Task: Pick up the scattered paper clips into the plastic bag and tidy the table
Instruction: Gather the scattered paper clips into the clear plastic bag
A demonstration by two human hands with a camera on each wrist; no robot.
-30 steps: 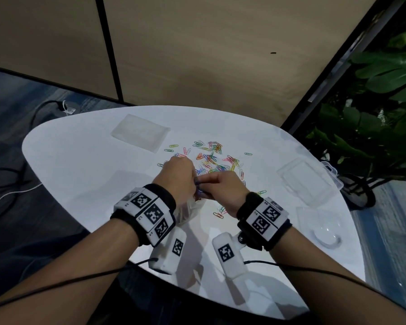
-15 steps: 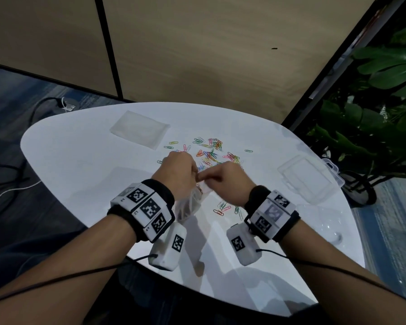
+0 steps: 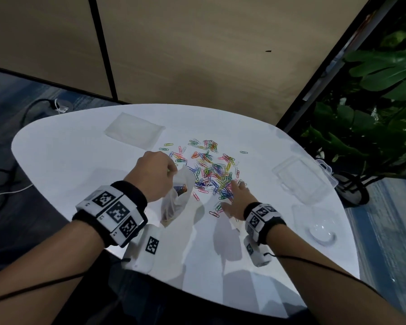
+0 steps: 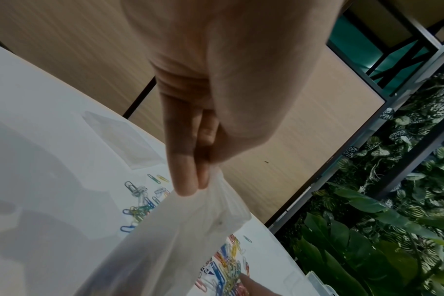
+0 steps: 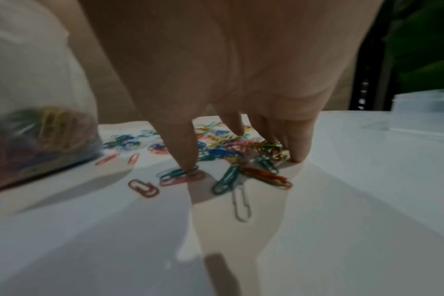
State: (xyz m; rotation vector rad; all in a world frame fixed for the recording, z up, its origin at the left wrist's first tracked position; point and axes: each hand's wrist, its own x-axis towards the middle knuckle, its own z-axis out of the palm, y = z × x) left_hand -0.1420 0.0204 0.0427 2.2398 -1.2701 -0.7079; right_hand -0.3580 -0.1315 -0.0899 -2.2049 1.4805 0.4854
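Note:
Coloured paper clips (image 3: 211, 170) (image 5: 226, 148) (image 4: 223, 260) lie scattered across the middle of the white table (image 3: 68, 165). My left hand (image 3: 156, 174) (image 4: 198, 170) pinches the rim of a clear plastic bag (image 3: 176, 202) (image 4: 170, 240) (image 5: 33, 120), which hangs to the table with several clips inside. My right hand (image 3: 234, 198) (image 5: 241, 148) is spread over the near edge of the pile. Its fingertips (image 5: 188, 164) touch the table and clips, holding nothing.
A flat clear bag (image 3: 133, 132) lies at the far left of the table. A clear plastic box (image 3: 300, 179) and a clear lid (image 3: 319, 221) sit at the right. Plants (image 3: 373, 118) stand beyond the right edge. A wooden wall is behind.
My right hand has left the bag's mouth and moved right and down onto the clip pile, fingers spreading. My left hand has lifted the bag slightly, still pinching it.

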